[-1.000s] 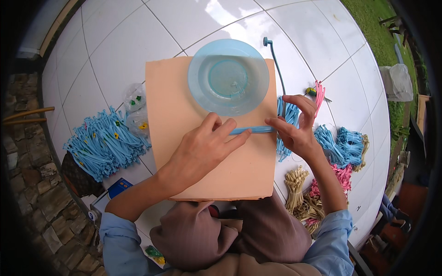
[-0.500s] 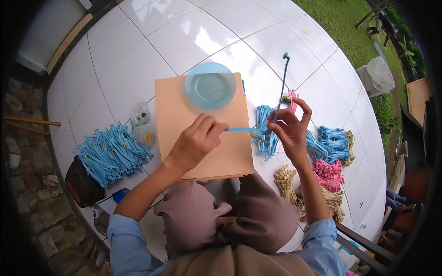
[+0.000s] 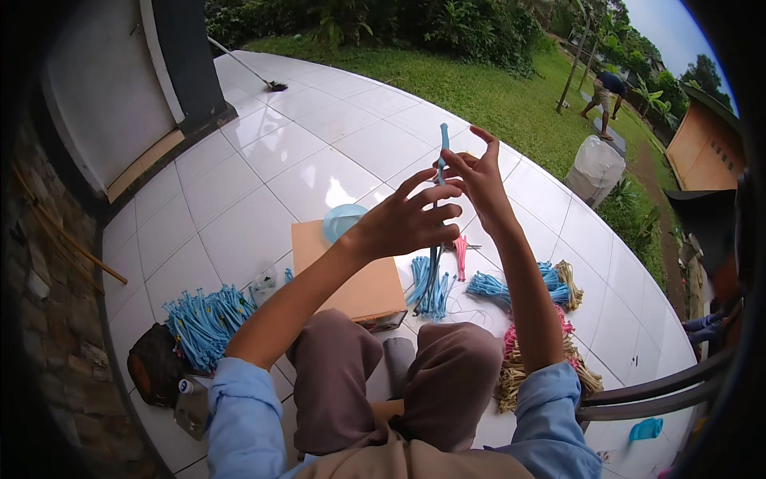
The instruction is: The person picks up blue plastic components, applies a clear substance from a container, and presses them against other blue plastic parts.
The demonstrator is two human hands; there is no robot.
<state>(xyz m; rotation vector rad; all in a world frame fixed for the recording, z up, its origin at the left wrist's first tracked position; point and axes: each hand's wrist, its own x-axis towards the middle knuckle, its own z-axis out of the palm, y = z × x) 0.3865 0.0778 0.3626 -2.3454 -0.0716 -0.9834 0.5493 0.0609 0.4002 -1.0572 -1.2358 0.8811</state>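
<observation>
Both hands are raised in front of me, close together on a thin light blue strip [image 3: 444,140] with a knobbed end. It stands nearly upright, its tip above my fingers and darker lengths hanging below. My right hand [image 3: 481,182] pinches it just below the tip, index finger raised. Just beneath, my left hand [image 3: 391,222] has its fingertips at the strip, the other fingers loosely spread; its thumb is hidden. Below my hands lies a bundle of light blue strips [image 3: 432,297], with a pink bundle [image 3: 460,257] beside it.
A cardboard-coloured board [image 3: 355,281] bears a blue plate [image 3: 341,222]. A large heap of blue strips [image 3: 209,321] lies left; blue, pink and beige bundles [image 3: 511,383] lie right. A dark bag [image 3: 153,363] sits far left. Another person [image 3: 604,97] bends over on the grass.
My hands have risen and come together; the strip stretched sideways between them is now upright. My view has tilted up, bringing the garden and a broom into sight.
</observation>
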